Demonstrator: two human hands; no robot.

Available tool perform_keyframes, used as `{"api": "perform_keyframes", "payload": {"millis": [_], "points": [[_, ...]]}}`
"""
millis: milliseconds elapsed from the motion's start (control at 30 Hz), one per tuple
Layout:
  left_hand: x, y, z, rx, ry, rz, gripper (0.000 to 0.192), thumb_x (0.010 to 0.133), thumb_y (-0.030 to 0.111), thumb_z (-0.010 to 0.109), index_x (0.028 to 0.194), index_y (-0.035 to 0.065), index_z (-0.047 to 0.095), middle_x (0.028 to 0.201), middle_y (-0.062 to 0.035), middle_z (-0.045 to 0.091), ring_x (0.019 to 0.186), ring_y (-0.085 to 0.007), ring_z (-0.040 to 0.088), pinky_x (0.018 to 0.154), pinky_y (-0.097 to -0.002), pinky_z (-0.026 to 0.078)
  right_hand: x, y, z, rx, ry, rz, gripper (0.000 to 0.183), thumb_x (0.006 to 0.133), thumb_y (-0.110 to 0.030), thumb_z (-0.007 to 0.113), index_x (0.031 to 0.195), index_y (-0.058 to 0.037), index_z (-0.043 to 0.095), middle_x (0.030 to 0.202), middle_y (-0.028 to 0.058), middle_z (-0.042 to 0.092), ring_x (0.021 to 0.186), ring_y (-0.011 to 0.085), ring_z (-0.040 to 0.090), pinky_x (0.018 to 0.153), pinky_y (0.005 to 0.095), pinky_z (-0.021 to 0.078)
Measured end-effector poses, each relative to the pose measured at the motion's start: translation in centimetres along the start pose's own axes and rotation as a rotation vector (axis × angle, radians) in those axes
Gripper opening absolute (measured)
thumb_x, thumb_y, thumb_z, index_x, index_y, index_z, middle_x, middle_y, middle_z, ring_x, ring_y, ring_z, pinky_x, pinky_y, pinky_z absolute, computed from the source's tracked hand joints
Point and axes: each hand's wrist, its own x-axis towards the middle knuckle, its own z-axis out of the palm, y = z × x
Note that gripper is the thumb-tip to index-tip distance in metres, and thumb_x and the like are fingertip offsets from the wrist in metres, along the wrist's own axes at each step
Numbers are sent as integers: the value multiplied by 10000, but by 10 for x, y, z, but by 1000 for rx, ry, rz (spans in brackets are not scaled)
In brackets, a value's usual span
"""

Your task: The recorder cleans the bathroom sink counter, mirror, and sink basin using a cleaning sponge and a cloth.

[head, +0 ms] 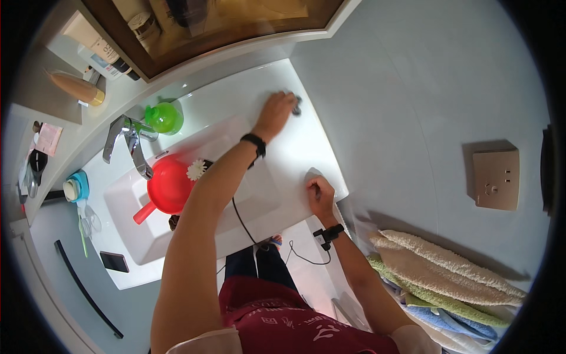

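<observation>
My left hand (pixel 276 114) reaches across the white washbasin to the far right corner of its counter (pixel 305 146). Its fingertips close around a small dark object (pixel 296 107), mostly covered by the fingers. My right hand (pixel 321 197) is curled at the counter's right front edge; a dark gap shows inside the fingers, and whether anything is held cannot be told. In the basin (pixel 128 212) lies a red plastic ladle (pixel 169 186), under the chrome faucet (pixel 132 141). A white flower-shaped piece (pixel 196 170) on something dark is partly hidden behind my left forearm.
A green pump bottle (pixel 164 118) stands behind the faucet. A blue container (pixel 77 186) and a dark phone-like slab (pixel 114 262) sit on the left rim. Cosmetic tubes (pixel 77 87) line the shelf under a cabinet (pixel 221 40). Towels (pixel 437 270) hang right, below a wall socket (pixel 496 179).
</observation>
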Motion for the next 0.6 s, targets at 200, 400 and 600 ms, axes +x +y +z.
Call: {"api": "perform_keyframes", "payload": {"millis": [200,400,600], "points": [[23,-20,-1,177,-77,-149,146,911,35,549,959,32,687,1075,-127,624,1005,-307,603,926,-425,495,-5,4,-11,11,-17,42,110,906,68,556,901,-32,601,798,42,580,646,118,519,580,245,414],[70,-10,46,-440,353,-760,191,838,131,772,1013,55,777,952,-180,720,873,-359,685,793,-426,546,-4,3,-3,15,-52,50,115,910,62,537,909,-31,603,807,25,578,673,96,520,589,230,407],[98,14,84,-413,323,-911,151,850,89,750,959,-14,762,891,-227,723,877,-402,705,797,-469,558,-7,5,-16,-46,-33,35,114,885,59,533,911,-32,597,805,35,571,663,118,525,586,241,406]]}}
